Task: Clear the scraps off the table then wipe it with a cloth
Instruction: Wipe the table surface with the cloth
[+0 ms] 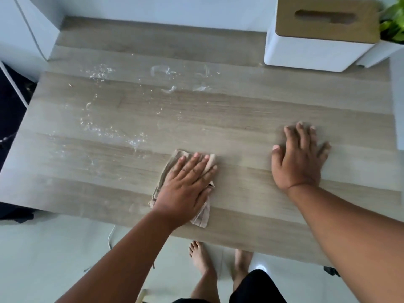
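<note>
Left hand [185, 182] flat, fingers straight, pressing one cloth [204, 213] on table [251, 110] near front edge; right hand [299, 156] open, palm down on bare wood. Farther: wet smears [105, 127] left, one tissue box [323, 33] back right

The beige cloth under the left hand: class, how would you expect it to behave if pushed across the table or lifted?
The beige cloth lies crumpled in folds under the flat left hand, so it is probably floppy and would droop if lifted. It looks thin, so likely light. Pushed across the smooth wooden table, it may bunch unless pressed flat.
</note>
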The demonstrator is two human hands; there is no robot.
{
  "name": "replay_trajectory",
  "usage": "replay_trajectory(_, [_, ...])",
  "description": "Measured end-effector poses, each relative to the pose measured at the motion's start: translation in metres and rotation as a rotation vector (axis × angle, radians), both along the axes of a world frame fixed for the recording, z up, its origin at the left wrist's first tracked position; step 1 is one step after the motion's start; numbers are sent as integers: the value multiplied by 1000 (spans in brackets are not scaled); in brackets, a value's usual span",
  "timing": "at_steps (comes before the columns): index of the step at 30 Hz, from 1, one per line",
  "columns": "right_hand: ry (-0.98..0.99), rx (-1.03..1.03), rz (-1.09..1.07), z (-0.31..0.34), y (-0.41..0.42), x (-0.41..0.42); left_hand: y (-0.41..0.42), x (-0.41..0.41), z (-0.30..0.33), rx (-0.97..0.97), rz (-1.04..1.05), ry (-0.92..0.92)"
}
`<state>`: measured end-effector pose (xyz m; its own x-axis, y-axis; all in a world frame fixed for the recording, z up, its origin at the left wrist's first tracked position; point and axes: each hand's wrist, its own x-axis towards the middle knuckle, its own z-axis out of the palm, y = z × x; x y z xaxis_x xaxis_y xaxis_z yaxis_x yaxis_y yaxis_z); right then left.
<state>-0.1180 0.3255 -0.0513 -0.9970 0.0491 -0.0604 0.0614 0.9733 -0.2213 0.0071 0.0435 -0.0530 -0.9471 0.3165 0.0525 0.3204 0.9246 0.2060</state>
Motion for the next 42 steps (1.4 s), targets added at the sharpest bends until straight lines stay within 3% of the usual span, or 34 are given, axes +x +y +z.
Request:
replay_trajectory(7, [-1,35,6,-6,1,-2,0,-80,1,-67,497,-161])
replay_trajectory(9, [4,33,9,-6,2,-3,22,-106,2,-54,475,-160])
replay_trajectory(12, [1,36,8,-4,1,-3,59,-114,4,-19,261,-117])
replay_trajectory(17, [-2,33,7,-3,0,-2,66,-46,0,-2,-39,-101])
replay_trajectory(21, [14,33,7,-5,1,-3,9,-48,1,-31,122,-113])
replay_trajectory(27, [13,37,13,-4,0,-2,-1,-143,3,6,547,-160])
replay_trajectory(31, [14,42,12,-4,0,-2,28,-180,4,-10,420,-163])
replay_trajectory(37, [9,38,9,-4,1,-2,14,-111,3,-25,-100,-99])
replay_trajectory(39, [6,44,17,-6,1,-3,-11,-102,2,-40,-55,-97])
replay_trajectory(42, [18,39,17,-7,1,-3,-24,-126,1,-20,264,-107])
